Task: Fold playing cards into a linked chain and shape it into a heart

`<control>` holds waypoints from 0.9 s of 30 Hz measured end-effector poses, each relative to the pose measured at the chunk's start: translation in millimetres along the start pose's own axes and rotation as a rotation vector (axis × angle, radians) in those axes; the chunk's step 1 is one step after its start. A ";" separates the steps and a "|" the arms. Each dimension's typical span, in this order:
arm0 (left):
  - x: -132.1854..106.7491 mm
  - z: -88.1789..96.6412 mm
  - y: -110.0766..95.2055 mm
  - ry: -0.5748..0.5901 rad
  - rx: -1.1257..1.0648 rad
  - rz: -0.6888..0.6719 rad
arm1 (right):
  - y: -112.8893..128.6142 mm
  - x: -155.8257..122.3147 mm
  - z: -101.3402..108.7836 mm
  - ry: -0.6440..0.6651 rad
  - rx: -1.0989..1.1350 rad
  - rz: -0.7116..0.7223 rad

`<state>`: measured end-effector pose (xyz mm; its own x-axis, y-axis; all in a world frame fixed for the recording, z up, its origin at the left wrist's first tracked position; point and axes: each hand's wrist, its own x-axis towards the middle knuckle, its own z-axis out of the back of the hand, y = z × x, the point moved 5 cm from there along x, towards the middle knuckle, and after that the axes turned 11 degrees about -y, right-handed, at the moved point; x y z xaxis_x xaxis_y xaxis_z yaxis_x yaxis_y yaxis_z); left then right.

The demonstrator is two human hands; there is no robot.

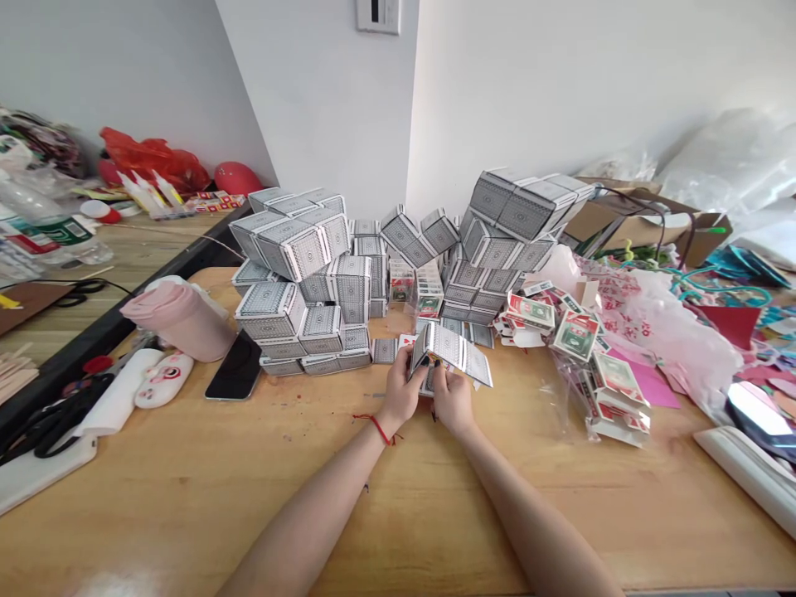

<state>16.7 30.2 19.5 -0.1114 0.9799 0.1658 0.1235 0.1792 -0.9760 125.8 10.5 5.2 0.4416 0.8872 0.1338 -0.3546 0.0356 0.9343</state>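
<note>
Both my hands hold a partly folded structure of playing cards (pixel 448 344) just above the table, its grey patterned backs facing up. My left hand (pixel 401 390) grips its left end, with the thumb by the inner side. At its near edge, my right hand (pixel 453 400) has fingers closed on the cards; one flap sticks out to the right. Behind it lie a few loose cards (pixel 385 351) on the table. Stacked boxes made of cards stand on the left (pixel 292 240) and on the right (pixel 522 207), with a low joined piece (pixel 410 235) between them.
Opened card packets (pixel 578 334) and torn boxes lie at the right beside a plastic bag (pixel 659 315). On the left are a phone (pixel 235 369), a rolled pink cloth (pixel 180 319) and black scissors (pixel 68 414). A white pencil case (pixel 752 473) sits at the right edge.
</note>
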 end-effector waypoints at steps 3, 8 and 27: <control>0.8 1.0 -0.1 -0.016 -0.018 -0.001 | -4.4 -1.4 -3.5 0.080 0.073 -0.143; 8.2 9.1 6.0 -0.133 -0.117 0.054 | -6.8 7.6 6.0 -0.024 0.033 -0.046; 17.5 10.5 27.6 -0.137 -0.299 0.185 | -40.8 69.4 50.1 -0.248 -0.682 0.395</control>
<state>7.8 51.4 -6.0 -0.1889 0.9807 -0.0502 0.4342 0.0376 -0.9000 212.3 47.6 -7.1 0.3198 0.7687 0.5539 -0.9091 0.0844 0.4079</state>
